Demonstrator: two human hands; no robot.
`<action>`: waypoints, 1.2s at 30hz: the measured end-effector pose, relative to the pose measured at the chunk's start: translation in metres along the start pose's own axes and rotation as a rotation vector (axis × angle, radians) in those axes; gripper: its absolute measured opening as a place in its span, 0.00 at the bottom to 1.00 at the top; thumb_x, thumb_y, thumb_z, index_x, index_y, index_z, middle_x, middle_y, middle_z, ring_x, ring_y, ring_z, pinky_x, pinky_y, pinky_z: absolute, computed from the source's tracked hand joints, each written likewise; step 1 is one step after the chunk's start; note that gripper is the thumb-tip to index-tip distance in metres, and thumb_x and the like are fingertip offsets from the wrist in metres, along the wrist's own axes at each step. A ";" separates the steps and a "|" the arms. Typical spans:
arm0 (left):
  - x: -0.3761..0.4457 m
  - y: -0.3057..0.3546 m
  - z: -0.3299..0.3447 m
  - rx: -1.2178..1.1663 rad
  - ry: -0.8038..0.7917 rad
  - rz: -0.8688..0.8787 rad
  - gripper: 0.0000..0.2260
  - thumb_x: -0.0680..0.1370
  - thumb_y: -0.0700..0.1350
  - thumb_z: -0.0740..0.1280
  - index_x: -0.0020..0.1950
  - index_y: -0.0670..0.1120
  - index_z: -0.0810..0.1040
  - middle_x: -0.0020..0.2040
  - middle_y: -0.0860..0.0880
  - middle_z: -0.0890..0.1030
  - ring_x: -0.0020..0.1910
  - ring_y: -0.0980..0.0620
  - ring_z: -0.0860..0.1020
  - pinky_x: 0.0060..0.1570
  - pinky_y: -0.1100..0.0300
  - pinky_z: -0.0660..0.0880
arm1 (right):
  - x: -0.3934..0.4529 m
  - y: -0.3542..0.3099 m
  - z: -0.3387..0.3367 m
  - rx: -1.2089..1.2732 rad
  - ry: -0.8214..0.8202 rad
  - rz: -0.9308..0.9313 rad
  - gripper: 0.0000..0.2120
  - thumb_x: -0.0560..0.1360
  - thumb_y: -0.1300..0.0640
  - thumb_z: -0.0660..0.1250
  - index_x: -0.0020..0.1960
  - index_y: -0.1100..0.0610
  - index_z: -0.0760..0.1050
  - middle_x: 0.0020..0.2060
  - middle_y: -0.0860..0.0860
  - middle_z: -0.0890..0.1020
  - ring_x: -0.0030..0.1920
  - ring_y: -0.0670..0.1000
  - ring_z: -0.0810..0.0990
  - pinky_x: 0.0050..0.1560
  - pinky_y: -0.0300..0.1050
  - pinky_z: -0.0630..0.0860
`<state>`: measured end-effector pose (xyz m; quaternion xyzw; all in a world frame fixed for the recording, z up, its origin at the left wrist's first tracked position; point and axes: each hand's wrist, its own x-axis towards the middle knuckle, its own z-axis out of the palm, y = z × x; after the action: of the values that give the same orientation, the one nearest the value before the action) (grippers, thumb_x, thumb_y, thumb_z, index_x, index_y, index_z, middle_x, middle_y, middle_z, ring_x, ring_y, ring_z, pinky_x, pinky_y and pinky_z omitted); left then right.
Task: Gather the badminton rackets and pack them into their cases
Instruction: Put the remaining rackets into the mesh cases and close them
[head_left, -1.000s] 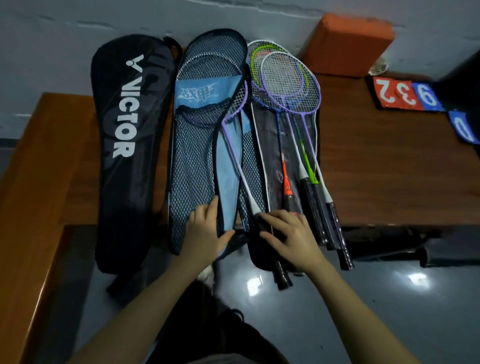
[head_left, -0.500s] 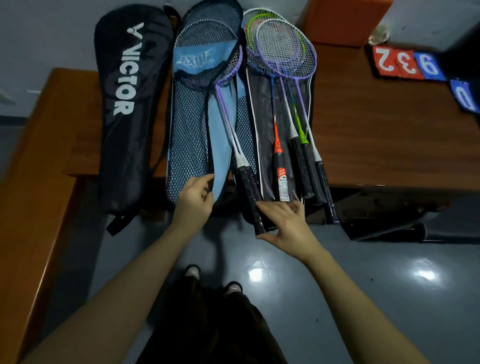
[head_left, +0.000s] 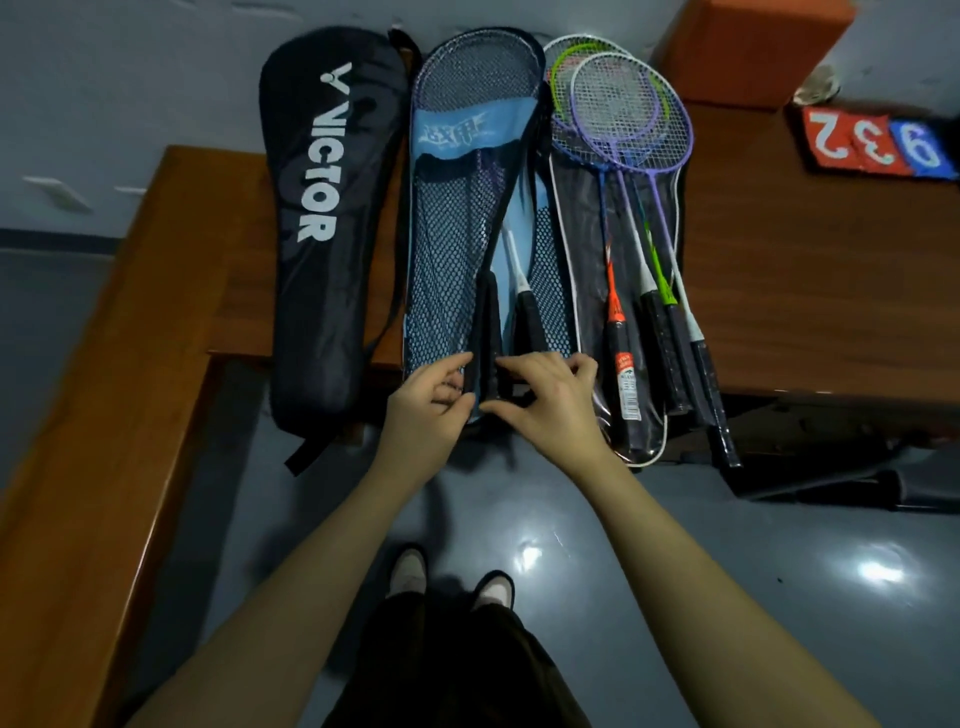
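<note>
I am pinching the mesh case (head_left: 457, 249)'s bottom opening with my left hand (head_left: 431, 410) and right hand (head_left: 545, 400); I should be keeping both edges aligned while closing.

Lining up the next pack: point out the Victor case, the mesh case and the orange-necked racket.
Victor case (head_left: 317, 156): head view, on the white lettering.
Mesh case (head_left: 447, 270): head view, on the left mesh panel.
Orange-necked racket (head_left: 614, 299): head view, on the orange cone above the grip.

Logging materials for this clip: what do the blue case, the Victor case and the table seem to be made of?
Blue mesh case: open black netting over light blue fabric panels, seemingly synthetic; holes show.
Victor case: matte black woven fabric, probably nylon; soft creases, printed white lettering.
Table: reddish-brown wood or veneer with a satin sheen; faint grain.
</note>
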<state>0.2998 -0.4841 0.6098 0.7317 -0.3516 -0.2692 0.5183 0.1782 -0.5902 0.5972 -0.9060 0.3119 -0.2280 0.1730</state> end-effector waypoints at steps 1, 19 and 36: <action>0.001 0.001 -0.001 -0.025 -0.005 0.015 0.19 0.72 0.31 0.67 0.61 0.45 0.75 0.45 0.42 0.77 0.37 0.58 0.74 0.43 0.72 0.73 | -0.001 -0.002 0.005 0.008 -0.014 0.019 0.23 0.66 0.38 0.65 0.54 0.52 0.79 0.46 0.45 0.82 0.49 0.48 0.76 0.48 0.44 0.54; 0.004 -0.010 -0.007 -0.036 -0.032 -0.012 0.18 0.71 0.32 0.68 0.59 0.45 0.77 0.45 0.49 0.75 0.39 0.56 0.76 0.45 0.68 0.74 | -0.025 0.029 -0.001 0.133 -0.168 0.371 0.29 0.69 0.53 0.74 0.67 0.52 0.69 0.58 0.51 0.77 0.58 0.52 0.74 0.61 0.48 0.61; -0.007 0.005 -0.028 -0.220 -0.023 -0.130 0.18 0.72 0.31 0.68 0.58 0.47 0.76 0.42 0.48 0.75 0.37 0.56 0.76 0.43 0.62 0.76 | -0.029 -0.035 0.022 0.298 -0.089 0.508 0.27 0.66 0.46 0.75 0.63 0.44 0.73 0.64 0.47 0.67 0.62 0.47 0.63 0.59 0.40 0.53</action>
<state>0.3158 -0.4640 0.6237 0.6885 -0.2776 -0.3474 0.5728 0.1861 -0.5415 0.5857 -0.7727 0.4837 -0.1808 0.3692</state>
